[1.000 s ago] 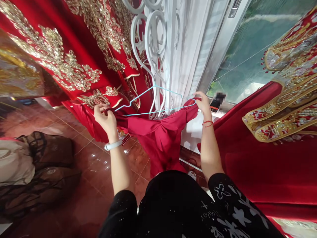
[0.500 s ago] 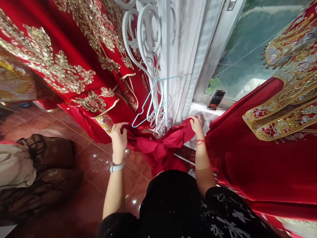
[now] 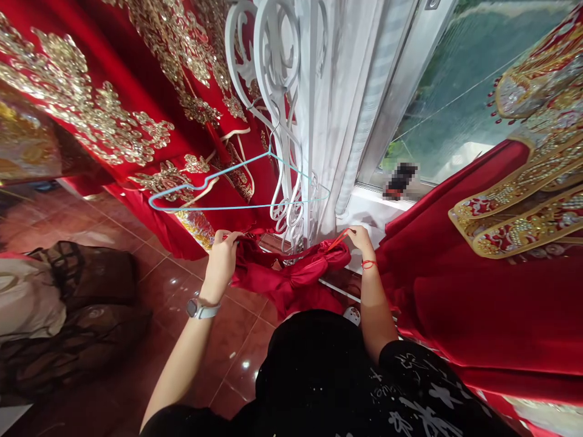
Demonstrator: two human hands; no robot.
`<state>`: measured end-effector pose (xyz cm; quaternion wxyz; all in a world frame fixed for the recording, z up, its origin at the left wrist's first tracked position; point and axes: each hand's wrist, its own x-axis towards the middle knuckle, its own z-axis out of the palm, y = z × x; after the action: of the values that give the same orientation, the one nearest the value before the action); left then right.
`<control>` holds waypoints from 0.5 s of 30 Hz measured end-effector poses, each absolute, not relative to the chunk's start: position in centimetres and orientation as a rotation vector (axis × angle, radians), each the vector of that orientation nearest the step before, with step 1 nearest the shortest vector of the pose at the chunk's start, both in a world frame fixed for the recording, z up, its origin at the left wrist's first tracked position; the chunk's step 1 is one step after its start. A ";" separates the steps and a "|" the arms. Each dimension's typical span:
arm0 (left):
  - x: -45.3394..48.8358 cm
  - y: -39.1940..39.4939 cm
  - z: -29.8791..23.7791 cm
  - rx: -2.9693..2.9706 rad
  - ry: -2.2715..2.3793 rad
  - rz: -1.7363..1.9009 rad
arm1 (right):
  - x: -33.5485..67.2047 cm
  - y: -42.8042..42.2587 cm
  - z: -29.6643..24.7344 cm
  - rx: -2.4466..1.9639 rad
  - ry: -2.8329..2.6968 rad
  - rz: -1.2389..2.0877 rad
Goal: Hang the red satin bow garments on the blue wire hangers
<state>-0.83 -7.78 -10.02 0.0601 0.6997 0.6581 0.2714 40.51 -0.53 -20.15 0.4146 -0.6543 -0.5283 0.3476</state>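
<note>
A red satin garment [image 3: 291,282] hangs between my two hands, its top edge gathered and its lower part falling toward the floor in front of me. My left hand [image 3: 223,258], with a pale-banded watch on the wrist, is closed on the garment's left upper edge. On the other side, my right hand [image 3: 359,238] pinches a thin red-orange strap [image 3: 339,240] that runs down to the garment's right end. Just beyond the garment, a light-blue wire hanger [image 3: 218,207] dangles by its hook from white scrollwork, with nothing on it.
White scrolled metalwork [image 3: 277,48] rises ahead. Red gowns with gold sequins [image 3: 113,121] hang at the left, and a red embroidered garment [image 3: 483,291] at the right. Dark brown bags [image 3: 100,279] lie on the tiled floor [image 3: 182,315]. A window [image 3: 437,109] is behind.
The blue hanger has swung round to face me, extending left. My right hand now holds a strap rather than the cloth edge. My left forearm has angled outward.
</note>
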 end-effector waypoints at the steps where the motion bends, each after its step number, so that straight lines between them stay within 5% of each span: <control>1: -0.9 -7.8 -10.1 2.117 2.015 0.788 | 40.4 -0.5 -20.1 -1.618 -1.286 0.907; 7: -2.6 -8.5 -12.0 2.065 2.110 0.622 | 39.9 0.1 -18.5 -1.433 -1.059 1.011; 15: -4.1 -9.8 -14.5 1.861 2.145 0.906 | 40.1 0.5 -11.7 -0.867 -0.948 0.890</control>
<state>-4.13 -9.83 -14.55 0.0804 0.6222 0.7173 0.3031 40.05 0.46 -11.75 0.7100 -0.3907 -0.4272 0.4009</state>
